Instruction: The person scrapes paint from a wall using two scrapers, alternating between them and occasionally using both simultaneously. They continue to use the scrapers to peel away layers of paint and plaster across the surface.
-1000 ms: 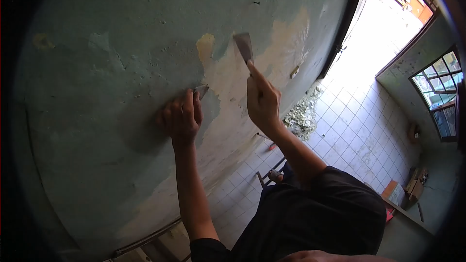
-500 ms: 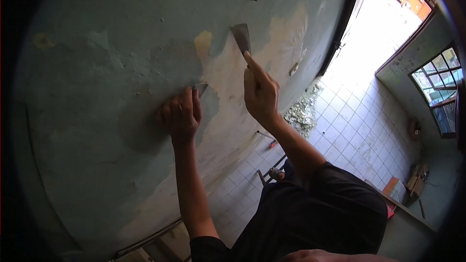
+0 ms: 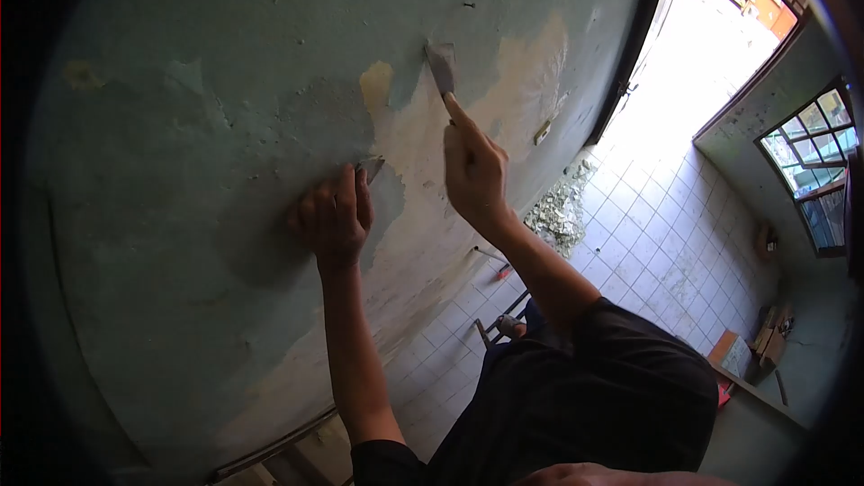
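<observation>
In my right hand [image 3: 477,171] is a paint scraper [image 3: 442,67], its flared metal blade against the wall [image 3: 252,36] where green paint borders a bare pale patch [image 3: 432,144]. The fingers wrap its handle, with one finger stretched along it toward the blade. Lower and to the left, my left hand [image 3: 337,216] is closed against the green paint. A small, dark triangular blade [image 3: 373,166] sticks out past its fingertips at the ragged paint edge. The rest of that tool is hidden in the hand. Just above it shows a yellowish spot [image 3: 377,85].
Paint flakes [image 3: 560,211] lie heaped on the tiled floor [image 3: 657,225] along the wall's foot. A nail [image 3: 469,5] juts from the wall above the scraper. A bright doorway [image 3: 697,45] stands at upper right, and boxes [image 3: 769,337] sit by the far wall.
My right hand and the scraper have shifted slightly left, and the blade now catches more light. My left hand stays nearly in place.
</observation>
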`<state>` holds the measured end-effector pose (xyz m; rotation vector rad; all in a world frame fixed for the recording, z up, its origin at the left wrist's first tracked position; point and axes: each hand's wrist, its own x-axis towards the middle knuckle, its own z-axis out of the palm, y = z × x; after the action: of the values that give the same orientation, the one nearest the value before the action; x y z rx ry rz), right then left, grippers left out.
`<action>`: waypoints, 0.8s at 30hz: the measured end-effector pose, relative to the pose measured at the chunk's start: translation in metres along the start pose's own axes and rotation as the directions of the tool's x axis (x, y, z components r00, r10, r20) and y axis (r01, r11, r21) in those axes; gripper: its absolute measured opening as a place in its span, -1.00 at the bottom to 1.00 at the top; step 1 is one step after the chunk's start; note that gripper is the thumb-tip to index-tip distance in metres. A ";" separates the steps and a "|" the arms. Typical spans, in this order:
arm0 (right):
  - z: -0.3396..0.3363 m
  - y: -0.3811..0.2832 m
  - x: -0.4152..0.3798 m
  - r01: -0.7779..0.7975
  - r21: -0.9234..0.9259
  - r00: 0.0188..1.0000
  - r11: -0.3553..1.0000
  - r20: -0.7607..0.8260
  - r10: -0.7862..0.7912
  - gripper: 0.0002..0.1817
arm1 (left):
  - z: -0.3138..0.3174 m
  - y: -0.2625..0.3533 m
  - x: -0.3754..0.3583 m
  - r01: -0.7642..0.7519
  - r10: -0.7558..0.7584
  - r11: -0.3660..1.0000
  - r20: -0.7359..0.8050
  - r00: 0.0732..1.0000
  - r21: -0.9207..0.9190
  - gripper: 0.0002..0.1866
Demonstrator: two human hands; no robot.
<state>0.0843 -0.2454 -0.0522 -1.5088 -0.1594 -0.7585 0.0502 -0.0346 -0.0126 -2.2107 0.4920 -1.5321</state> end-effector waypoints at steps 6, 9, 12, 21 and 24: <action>-0.003 0.006 -0.004 0.112 -0.037 0.994 0.993 0.013 -0.111 -0.50 | -0.001 -0.001 0.004 -0.002 0.002 1.000 -0.002 1.000 0.015 -0.70; -0.010 0.002 -0.011 0.030 -0.060 0.999 0.998 0.039 -0.027 -0.50 | -0.009 0.004 -0.002 0.000 0.000 1.000 0.041 0.999 -0.010 -0.72; -0.009 0.005 -0.010 0.097 -0.072 0.995 0.993 0.025 -0.095 -0.49 | -0.005 0.002 0.004 0.001 -0.001 1.000 0.006 1.000 0.000 -0.73; -0.008 0.012 -0.007 0.131 -0.061 0.991 0.990 0.026 -0.129 -0.49 | -0.002 -0.001 0.004 -0.004 0.004 1.000 0.007 1.000 0.017 -0.71; -0.008 0.006 -0.003 0.108 -0.058 0.994 0.992 0.014 -0.108 -0.50 | -0.005 0.003 -0.001 -0.005 0.005 1.000 0.027 1.000 0.000 -0.70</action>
<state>0.0822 -0.2522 -0.0593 -1.5698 -0.2306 -0.8476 0.0446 -0.0368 -0.0131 -2.2253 0.4893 -1.4979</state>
